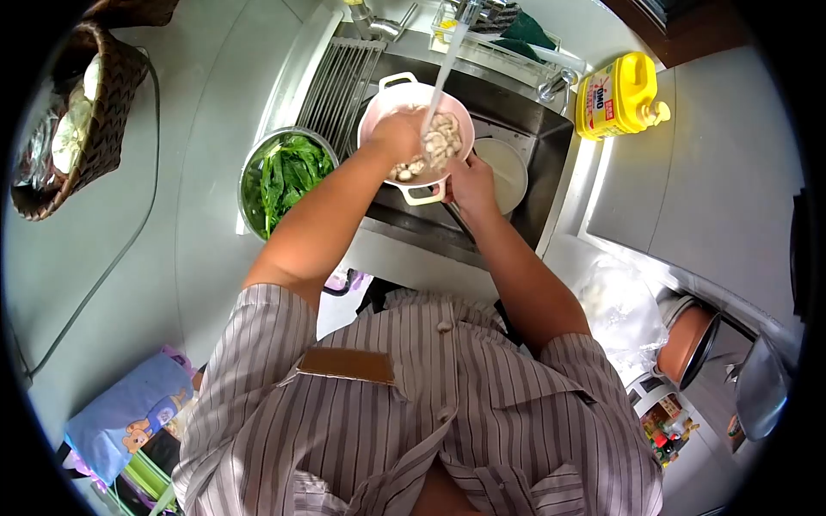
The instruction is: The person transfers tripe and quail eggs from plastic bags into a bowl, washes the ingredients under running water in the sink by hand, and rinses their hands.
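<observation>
Where the pale desk (228, 95) spreads out at the far left, a woven basket (116, 107) holds vegetables in clear wrapping, and a dark cord (157, 146) curves down the surface beside it. Lower on that side is a blue cloth bag (129, 413) with a bear on it. Next comes a metal bowl (245, 185) filled with green leaves (297, 176), close against the sink's left edge, and then a slatted rack (335, 86) lying across the left part of the steel sink (555, 163).

The left grip (396, 138) reaches down inside a pink pot with 2 handles (404, 96), in or over the sink; its fingers are hidden, so I cannot tell whether it is wide or narrow. Pale mushroom pieces (441, 142) lie in the pot, under a stream of water (443, 77) from above. The right grip (469, 182) is closed on the pot's rim, beside the nearer handle. Just right of it, a round whitish dish (508, 172) sits in the sink.

Behind the sink, a wire holder carries a green cloth (527, 36). Farther right, a yellow bottle (615, 95) stands beside the sink, with grey surface beyond. Lower right are a clear plastic bag (619, 305) and a reddish-brown pot (684, 340).
</observation>
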Demonstrator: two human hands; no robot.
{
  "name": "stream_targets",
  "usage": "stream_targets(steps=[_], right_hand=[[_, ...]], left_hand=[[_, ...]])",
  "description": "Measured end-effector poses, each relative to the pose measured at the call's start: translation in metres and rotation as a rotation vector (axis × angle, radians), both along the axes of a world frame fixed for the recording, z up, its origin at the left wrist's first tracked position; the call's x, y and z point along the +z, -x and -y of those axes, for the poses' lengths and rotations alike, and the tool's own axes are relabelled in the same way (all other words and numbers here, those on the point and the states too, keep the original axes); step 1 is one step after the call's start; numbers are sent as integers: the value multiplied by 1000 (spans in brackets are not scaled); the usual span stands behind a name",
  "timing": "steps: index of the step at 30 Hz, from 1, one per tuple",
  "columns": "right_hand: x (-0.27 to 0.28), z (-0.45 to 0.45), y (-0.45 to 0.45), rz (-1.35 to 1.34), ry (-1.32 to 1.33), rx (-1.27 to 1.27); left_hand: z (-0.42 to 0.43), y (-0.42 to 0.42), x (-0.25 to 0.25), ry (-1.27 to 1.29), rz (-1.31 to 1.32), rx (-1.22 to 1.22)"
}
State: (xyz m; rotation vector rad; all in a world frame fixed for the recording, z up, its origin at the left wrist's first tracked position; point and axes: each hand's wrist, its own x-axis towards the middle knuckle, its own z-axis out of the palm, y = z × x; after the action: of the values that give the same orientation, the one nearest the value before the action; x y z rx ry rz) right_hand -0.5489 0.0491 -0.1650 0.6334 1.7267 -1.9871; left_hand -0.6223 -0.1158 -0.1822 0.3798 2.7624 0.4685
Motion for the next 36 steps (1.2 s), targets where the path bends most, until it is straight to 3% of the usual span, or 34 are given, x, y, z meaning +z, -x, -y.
stream_targets(steps=[2, 3, 6, 7, 10, 11, 15, 19, 22, 26, 27, 30, 31, 34, 35, 36], right_hand=[[-5, -1, 1, -31, -25, -12], [-6, -3, 1, -37, -36, -13], [-4, -10, 5, -65, -51, -30], [-2, -13, 5, -66, -50, -41], [5, -20, 6, -69, -58, -64], [6, -23, 5, -69, -63, -71], [6, -26, 2, -79, -63, -76], [13, -19, -7, -177, -133, -33], [3, -21, -7, -130, -67, -49], [8, -24, -7, -90, -19, -102], [8, -23, -8, -90, -26, -98], [11, -22, -8, -128, -49, -89], [13, -19, -10, -159, -54, -80], [8, -11, -11, -201, -24, -58], [5, -11, -11, -187, -24, -56], [5, -11, -10, -173, -25, -55]], left_hand=[[-3, 6, -3, -29, -52, 71], [-16, 1, 34, -52, -10, 148], [-23, 10, 40, -7, 42, 304], [-26, 12, 52, 24, 191, 314], [-24, -9, 63, -11, 47, -14], [-21, -10, 69, 67, 159, -119], [-24, -24, 64, 80, 143, -29], [-34, -18, 36, 363, 85, -47], [-27, -3, 33, 88, 89, 17], [-29, -23, 48, -84, -22, 6], [-26, -26, 55, -1, -59, -50], [-27, -23, 45, 48, -323, 155], [-32, -12, 32, 0, -168, 269], [-50, -7, 30, -58, -127, 328], [-49, -8, 36, -134, 47, 269], [-47, -10, 34, -215, 7, 155]])
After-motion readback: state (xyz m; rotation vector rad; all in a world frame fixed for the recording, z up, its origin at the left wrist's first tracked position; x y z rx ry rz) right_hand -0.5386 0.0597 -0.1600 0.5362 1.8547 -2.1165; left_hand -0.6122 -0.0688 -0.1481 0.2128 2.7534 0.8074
